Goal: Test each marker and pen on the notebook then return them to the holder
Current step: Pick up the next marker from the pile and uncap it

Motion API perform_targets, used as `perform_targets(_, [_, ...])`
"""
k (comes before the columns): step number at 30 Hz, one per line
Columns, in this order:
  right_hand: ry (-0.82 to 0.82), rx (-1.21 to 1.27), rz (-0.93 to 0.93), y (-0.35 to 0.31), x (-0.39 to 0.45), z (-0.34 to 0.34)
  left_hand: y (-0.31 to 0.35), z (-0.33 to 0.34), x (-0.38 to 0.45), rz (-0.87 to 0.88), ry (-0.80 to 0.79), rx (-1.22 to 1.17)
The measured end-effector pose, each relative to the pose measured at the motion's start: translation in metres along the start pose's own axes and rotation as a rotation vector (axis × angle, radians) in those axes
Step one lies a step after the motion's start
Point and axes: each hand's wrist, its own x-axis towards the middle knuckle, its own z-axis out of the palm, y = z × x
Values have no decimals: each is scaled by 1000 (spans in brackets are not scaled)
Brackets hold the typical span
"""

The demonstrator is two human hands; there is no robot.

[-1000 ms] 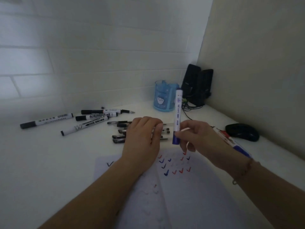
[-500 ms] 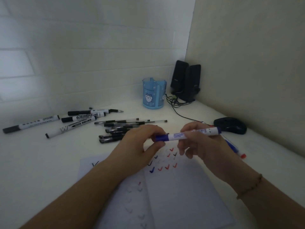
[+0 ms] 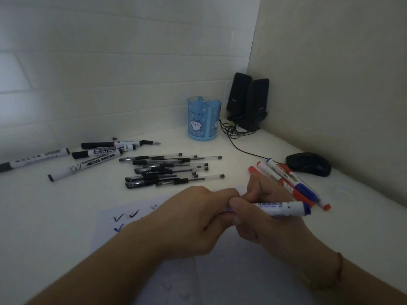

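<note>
I hold a blue marker [image 3: 279, 209] level above the notebook [image 3: 231, 271], both hands meeting on it. My right hand [image 3: 262, 208] is curled round its white barrel, thumb on top, and my left hand [image 3: 198, 219] is wrapped over the capped end, fingers closed on it. The notebook lies open on the bench [image 3: 55, 216] under my wrists, with dark and blue tick marks [image 3: 126, 217] showing at its left page. Just past my right hand lie red and blue markers [image 3: 288, 183]. A heap of black pens [image 3: 167, 170] sits ahead, black whiteboard markers [image 3: 88, 157] further left. The blue holder [image 3: 203, 118] stands upright near the wall, beside two black speakers [image 3: 248, 101]; a black mouse [image 3: 308, 164] rests at the right.
</note>
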Motion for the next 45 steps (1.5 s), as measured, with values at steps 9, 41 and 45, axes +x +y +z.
perform_targets(9, [-30,7,-42,6,-2,-5,6,-2,0,-51,-8,-106])
perform_targets(41, [16,206,200,36,29,-24,-25,3,-3,-443,114,12])
perform_targets(45, [100,79,228,46,29,-27,-29,2,-4,-435,172,65])
